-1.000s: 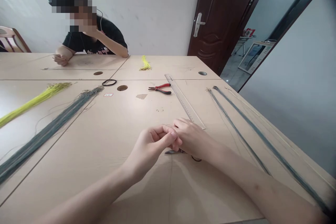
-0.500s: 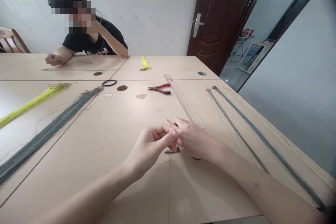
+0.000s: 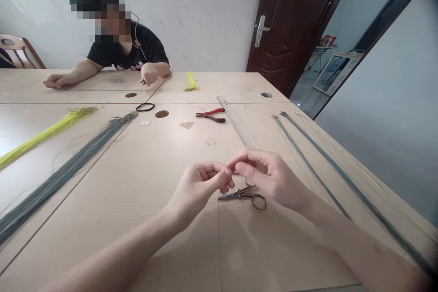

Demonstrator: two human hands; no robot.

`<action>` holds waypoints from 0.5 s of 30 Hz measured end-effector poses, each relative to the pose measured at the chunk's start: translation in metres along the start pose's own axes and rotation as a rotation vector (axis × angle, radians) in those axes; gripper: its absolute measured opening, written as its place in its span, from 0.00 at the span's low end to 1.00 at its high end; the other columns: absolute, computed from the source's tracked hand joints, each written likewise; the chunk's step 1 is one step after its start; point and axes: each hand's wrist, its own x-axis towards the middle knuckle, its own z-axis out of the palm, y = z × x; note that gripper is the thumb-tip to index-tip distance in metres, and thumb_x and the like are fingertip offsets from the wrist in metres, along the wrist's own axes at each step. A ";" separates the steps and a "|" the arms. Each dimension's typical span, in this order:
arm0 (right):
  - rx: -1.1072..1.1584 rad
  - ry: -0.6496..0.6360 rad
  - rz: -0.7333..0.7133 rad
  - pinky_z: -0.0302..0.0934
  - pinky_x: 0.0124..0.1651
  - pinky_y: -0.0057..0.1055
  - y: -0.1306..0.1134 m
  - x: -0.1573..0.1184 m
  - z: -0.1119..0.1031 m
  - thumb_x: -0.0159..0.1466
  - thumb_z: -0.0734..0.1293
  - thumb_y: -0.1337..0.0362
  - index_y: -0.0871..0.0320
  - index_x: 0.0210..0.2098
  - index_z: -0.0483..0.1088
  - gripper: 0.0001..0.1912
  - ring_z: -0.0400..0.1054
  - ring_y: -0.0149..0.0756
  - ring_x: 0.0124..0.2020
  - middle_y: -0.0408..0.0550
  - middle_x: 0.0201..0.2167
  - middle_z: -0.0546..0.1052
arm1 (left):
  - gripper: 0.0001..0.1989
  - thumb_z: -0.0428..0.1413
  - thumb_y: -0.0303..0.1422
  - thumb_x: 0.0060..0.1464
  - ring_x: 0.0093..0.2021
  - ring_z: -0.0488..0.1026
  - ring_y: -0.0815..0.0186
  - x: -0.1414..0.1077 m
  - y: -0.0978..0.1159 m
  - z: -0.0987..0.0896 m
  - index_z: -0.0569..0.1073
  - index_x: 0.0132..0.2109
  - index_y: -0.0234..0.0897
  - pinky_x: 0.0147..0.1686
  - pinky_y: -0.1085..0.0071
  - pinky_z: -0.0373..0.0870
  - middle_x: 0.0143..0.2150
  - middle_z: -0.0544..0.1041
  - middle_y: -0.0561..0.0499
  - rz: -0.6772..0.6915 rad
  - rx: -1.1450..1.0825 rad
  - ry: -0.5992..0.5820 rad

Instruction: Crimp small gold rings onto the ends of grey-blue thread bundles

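The left hand [image 3: 200, 185] pinches what seems a thin cord [image 3: 220, 242], hanging below it, the right hand [image 3: 273, 175] curls close beside, whether gripping I cannot tell, and such cord, probably light and limp, is best taken near its end.

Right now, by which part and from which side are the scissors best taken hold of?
Probably by the near finger loop, coming from the near right: the scissors lie flat, blades pointing left, and the right hand partly hides the far loop.
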 end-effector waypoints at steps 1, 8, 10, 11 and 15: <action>0.028 -0.001 0.013 0.64 0.43 0.34 0.000 -0.001 0.000 0.68 0.58 0.62 0.57 0.38 0.70 0.10 0.71 0.34 0.39 0.45 0.33 0.76 | 0.12 0.54 0.33 0.55 0.23 0.61 0.72 0.000 0.000 0.000 0.72 0.25 0.34 0.25 0.74 0.58 0.21 0.70 0.53 0.000 0.000 0.000; 0.045 0.053 0.065 0.61 0.41 0.31 0.003 0.001 0.000 0.63 0.64 0.60 0.57 0.33 0.72 0.08 0.70 0.32 0.36 0.42 0.31 0.76 | 0.13 0.55 0.35 0.56 0.24 0.62 0.73 0.001 -0.001 0.000 0.73 0.26 0.34 0.25 0.75 0.57 0.24 0.72 0.53 -0.013 0.010 -0.019; 0.030 0.071 0.060 0.61 0.40 0.30 0.003 0.000 0.001 0.63 0.64 0.61 0.57 0.32 0.72 0.08 0.69 0.31 0.35 0.42 0.31 0.76 | 0.13 0.55 0.36 0.57 0.24 0.62 0.73 0.001 -0.003 0.000 0.74 0.27 0.34 0.25 0.75 0.57 0.25 0.72 0.53 -0.007 0.015 -0.023; 0.023 0.083 0.054 0.60 0.39 0.29 0.003 0.000 0.002 0.63 0.64 0.61 0.57 0.32 0.72 0.08 0.69 0.30 0.35 0.42 0.30 0.75 | 0.13 0.55 0.36 0.57 0.25 0.62 0.73 0.001 -0.004 -0.001 0.74 0.27 0.34 0.26 0.75 0.58 0.25 0.73 0.52 -0.002 0.012 -0.027; -0.001 0.122 0.022 0.60 0.37 0.27 0.003 -0.001 0.004 0.64 0.64 0.64 0.57 0.31 0.71 0.06 0.67 0.29 0.33 0.41 0.29 0.74 | 0.12 0.54 0.35 0.57 0.26 0.62 0.73 0.001 -0.007 -0.002 0.74 0.29 0.33 0.27 0.76 0.58 0.26 0.73 0.53 0.001 -0.023 -0.053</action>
